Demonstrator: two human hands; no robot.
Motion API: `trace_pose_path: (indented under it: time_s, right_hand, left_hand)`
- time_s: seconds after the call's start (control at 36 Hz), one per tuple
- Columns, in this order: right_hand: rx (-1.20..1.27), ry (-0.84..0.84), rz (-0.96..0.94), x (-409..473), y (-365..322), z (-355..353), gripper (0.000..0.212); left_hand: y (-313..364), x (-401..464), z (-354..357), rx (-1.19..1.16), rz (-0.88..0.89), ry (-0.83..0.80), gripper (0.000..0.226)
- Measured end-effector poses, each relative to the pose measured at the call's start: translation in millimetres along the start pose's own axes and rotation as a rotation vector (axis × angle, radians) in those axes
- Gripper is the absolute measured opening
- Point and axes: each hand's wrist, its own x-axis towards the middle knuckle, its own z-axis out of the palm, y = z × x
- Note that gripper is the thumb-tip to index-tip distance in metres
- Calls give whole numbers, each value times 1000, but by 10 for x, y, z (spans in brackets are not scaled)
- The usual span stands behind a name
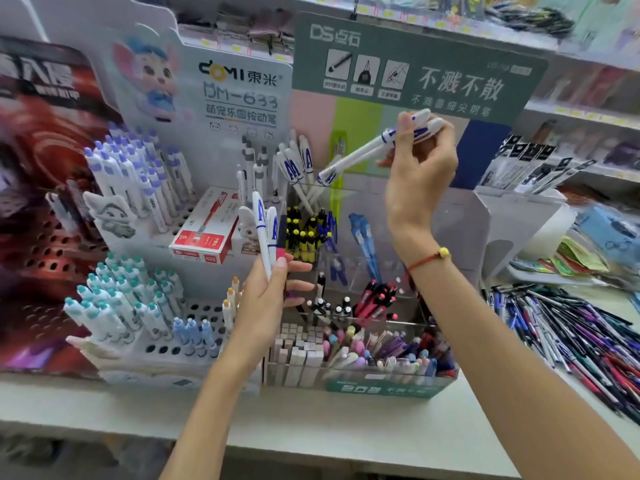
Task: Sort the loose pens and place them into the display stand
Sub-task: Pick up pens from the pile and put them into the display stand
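The right hand (420, 157) is gripping two white plastic pens with blue bands (363, 152), fingers curled round their upper ends, tips angling down toward the clear acrylic display stand (346, 355) below and to its left. The left hand (268, 292) is holding a small bunch of white and pink pens (265, 237) upright, pinched between thumb and fingers. Matching white pens marked with a blue letter (294, 164) are standing in the stand's rear compartment, just beyond the right hand's pen tips. Loose mixed pens in a heap (568, 327) are lying well right of the right forearm. The step appears to be slotting the pair in; next calls for lowering them tip-first among their matches.
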Motion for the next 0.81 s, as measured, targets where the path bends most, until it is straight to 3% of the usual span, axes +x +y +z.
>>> trace_pose_path:
  time_s: [0.08, 0.33, 0.5, 0.58, 0.67, 0.81]
  right_hand:
    - [-106, -4, -36, 98, 176, 248, 14]
    - [-548, -379, -318, 32, 463, 511, 30]
    - [-844, -550, -528, -43, 410, 595, 28]
    - [-952, -640, -531, -119, 452, 601, 35]
    - [-1050, -642, -534, -136, 534, 539, 36]
    - [-933, -516, -613, -130, 582, 393, 41]
  left_hand:
    - [22, -2, -11, -25, -23, -10, 19]
    - [61, -9, -99, -74, -79, -11, 20]
    - [113, -12, -133, -104, -93, -23, 21]
    - [123, -21, -135, -113, -97, -28, 21]
    - [129, -41, -147, -118, -101, -22, 19]
    - [137, -82, -173, -86, -108, -36, 22]
